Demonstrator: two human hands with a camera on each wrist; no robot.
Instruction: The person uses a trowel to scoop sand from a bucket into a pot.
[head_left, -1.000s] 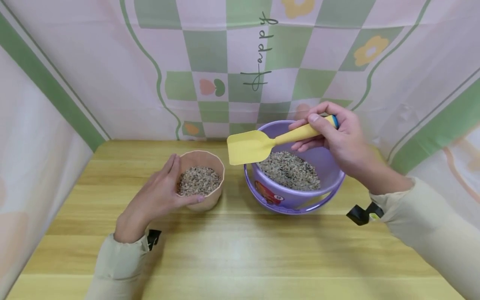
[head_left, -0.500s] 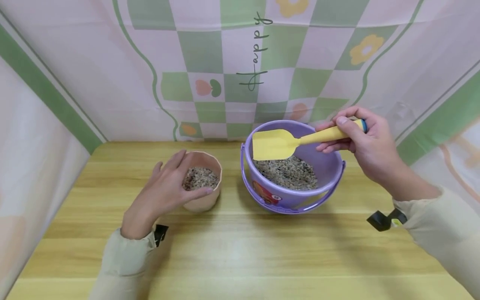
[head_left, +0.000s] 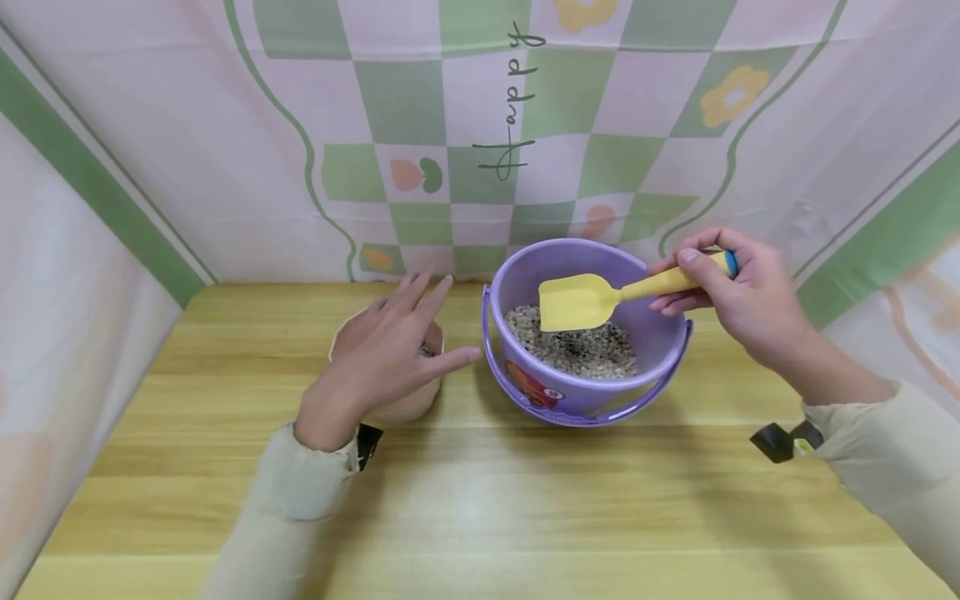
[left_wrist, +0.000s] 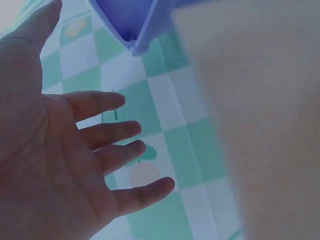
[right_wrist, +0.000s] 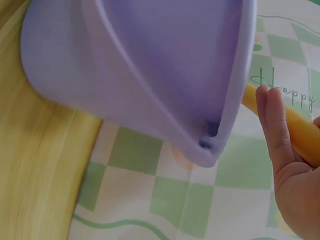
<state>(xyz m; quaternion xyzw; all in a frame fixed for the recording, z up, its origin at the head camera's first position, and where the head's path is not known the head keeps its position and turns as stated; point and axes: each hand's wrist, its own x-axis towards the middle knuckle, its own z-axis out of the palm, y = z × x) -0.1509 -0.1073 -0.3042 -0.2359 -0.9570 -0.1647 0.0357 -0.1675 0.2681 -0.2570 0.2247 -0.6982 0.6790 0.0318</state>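
Note:
My right hand (head_left: 757, 304) pinches the handle of a yellow toy shovel (head_left: 576, 302), its blade over the mouth of a purple bucket (head_left: 585, 396). Inside the bucket lies coarse, speckled sand (head_left: 577, 350). Over a peach-coloured cup (head_left: 408, 408) my left hand (head_left: 382, 358) is spread and hides most of the opening. A little of the cup's sand shows beside the hand. In the left wrist view the left palm (left_wrist: 55, 150) holds nothing, and the cup's blurred wall (left_wrist: 270, 120) stands apart from the fingers. The right wrist view shows the shovel handle (right_wrist: 302, 132) behind the fingers.
The wooden table (head_left: 480, 500) carries the cup on the left and the bucket on the right. The bucket's handle (head_left: 592, 421) hangs down at its front. A checked cloth (head_left: 480, 125) hangs behind, with more cloth at both sides.
My left hand has let go of the cup and moved right, across its top. The right hand has carried the shovel rightward from near the cup to over the bucket, and lowered it slightly.

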